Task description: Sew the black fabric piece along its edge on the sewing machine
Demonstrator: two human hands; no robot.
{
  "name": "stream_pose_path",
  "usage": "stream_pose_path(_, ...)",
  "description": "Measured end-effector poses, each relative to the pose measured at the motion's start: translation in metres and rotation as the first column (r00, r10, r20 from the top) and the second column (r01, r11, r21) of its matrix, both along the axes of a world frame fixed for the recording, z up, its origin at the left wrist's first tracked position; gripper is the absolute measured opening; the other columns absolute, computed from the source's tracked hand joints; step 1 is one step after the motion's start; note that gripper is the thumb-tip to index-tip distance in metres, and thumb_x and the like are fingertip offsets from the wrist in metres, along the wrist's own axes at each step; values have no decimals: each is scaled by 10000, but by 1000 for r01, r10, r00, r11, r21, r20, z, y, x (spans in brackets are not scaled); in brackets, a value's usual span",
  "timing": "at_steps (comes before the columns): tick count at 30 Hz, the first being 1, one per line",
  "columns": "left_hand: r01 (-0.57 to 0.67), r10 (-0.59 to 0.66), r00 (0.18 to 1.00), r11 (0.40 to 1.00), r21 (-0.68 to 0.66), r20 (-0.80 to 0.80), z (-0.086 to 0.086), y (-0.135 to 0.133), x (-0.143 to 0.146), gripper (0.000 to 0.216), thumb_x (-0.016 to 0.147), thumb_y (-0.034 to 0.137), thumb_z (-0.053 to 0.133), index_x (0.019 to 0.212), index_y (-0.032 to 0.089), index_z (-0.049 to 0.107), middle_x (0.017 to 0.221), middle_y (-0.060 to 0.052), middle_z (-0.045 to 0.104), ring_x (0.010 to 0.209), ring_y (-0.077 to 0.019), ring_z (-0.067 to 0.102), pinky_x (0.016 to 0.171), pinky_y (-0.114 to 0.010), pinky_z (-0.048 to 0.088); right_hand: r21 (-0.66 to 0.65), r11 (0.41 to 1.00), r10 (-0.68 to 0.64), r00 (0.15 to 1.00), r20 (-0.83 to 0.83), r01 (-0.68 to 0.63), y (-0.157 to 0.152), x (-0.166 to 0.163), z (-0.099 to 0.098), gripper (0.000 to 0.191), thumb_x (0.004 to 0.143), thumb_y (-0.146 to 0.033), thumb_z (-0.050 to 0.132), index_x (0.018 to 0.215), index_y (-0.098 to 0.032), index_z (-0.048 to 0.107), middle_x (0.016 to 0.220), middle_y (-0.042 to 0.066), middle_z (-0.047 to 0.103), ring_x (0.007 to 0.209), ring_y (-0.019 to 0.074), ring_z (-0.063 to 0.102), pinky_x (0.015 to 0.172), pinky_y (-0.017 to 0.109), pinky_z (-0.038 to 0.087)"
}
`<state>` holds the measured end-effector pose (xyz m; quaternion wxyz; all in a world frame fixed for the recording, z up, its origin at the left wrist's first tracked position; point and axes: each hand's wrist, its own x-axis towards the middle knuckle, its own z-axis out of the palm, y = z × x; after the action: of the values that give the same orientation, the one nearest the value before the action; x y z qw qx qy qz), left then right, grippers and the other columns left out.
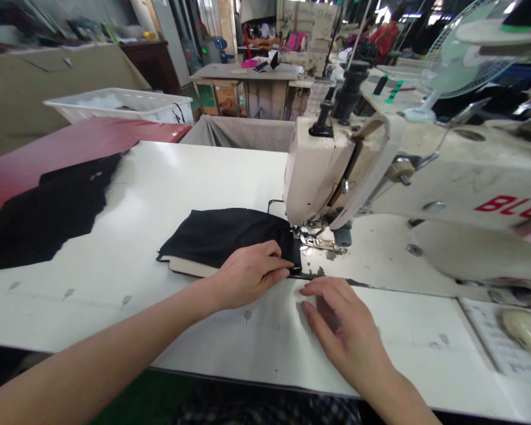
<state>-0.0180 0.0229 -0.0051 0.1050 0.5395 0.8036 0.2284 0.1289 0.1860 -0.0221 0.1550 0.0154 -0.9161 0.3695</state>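
Bare forearms (110, 354) reach from the near edge of a white table (177, 171) toward black cloth (230, 233), which lies flat with its right end at the metal foot (312, 241) of a sewing machine (312, 171). Left thumb and fingertips close together on the cloth's near right corner; the left hand (245, 276) appears to pinch it, probably to hold the edge square to the foot. Pale material (190, 267) peeks from beneath the near side. Just beside that corner, the right hand (343, 321) hovers with fingers parted, grasping nothing, presumably placed close enough to help steer the edge. Ruler marks (248, 319) run along the tabletop in front, likely for measuring within easy view. Well to the left, more black pieces (71, 206) lie spread, seemingly within arm's reach. Beyond, a white bin (115, 106) sits past the table; a fan (460, 53) stands behind the machine.
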Motion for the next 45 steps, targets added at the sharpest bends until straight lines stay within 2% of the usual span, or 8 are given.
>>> stream_pose_path(5,-8,9,1000,998,-59,20,9,3,-1,315,976,206,367,1195,187,593,1021,-42,549,886,-146,573,796,-260,482,161,985,72,997,-39,-65,-6,7,-2,394,919,-173,488,1310,-179,439,1292,97,468,1212,231,419,1023,435,427)
stream_pose_path(12,46,-42,955,999,7,-292,-12,0,10,341,971,177,369,1282,111,494,1064,-81,577,926,-193,554,807,-319,489,443,883,120,987,107,-155,-6,2,-5,467,923,-225,499,1369,-132,400,1364,93,464,1273,289,369,1087,565,359)
stream_pose_path(15,99,-80,946,994,46,-315,-19,-2,15,339,992,204,333,1292,121,467,1082,-80,567,920,-196,520,797,-341,463,446,870,143,974,178,-209,-2,0,-3,438,923,-259,504,1342,-146,447,1340,73,486,1276,281,358,1112,557,332)
stream_pose_path(22,43,-96,912,989,-140,-399,-14,8,15,337,956,149,429,1290,106,437,1071,-69,546,900,-205,483,700,-350,394,360,856,293,922,252,-370,25,-12,4,431,944,-277,485,1362,-196,420,1364,53,431,1271,228,344,1106,437,363)
stream_pose_path(29,56,-113,860,990,-128,-497,-18,22,-14,320,949,181,458,1257,95,476,994,-72,555,856,-209,501,643,-343,396,403,854,285,944,164,-328,40,-39,0,350,935,-221,480,1284,-220,504,1207,85,486,1143,252,426,1000,470,408)
stream_pose_path(33,212,-172,877,976,41,-448,-26,25,-33,260,952,184,440,1161,83,556,1028,-91,591,928,-218,522,783,-339,465,442,858,224,965,137,-262,40,-45,-4,378,926,-246,493,1300,-200,488,1250,89,467,1199,260,388,1040,479,374)
stream_pose_path(37,195,-122,953,947,256,-276,-26,28,-42,219,932,131,447,1057,135,627,1029,-70,616,956,-189,541,869,-319,467,453,868,154,977,149,-206,37,-44,-6,426,917,-303,504,1332,-215,463,1275,88,454,1235,273,361,1040,488,382)
stream_pose_path(45,111,-95,993,956,272,-73,-14,36,-42,118,826,79,613,905,157,654,951,-24,653,905,-166,591,823,-281,445,421,891,116,982,148,-169,38,-43,-7,426,914,-352,503,1325,-242,483,1277,93,464,1247,295,365,1012,515,397)
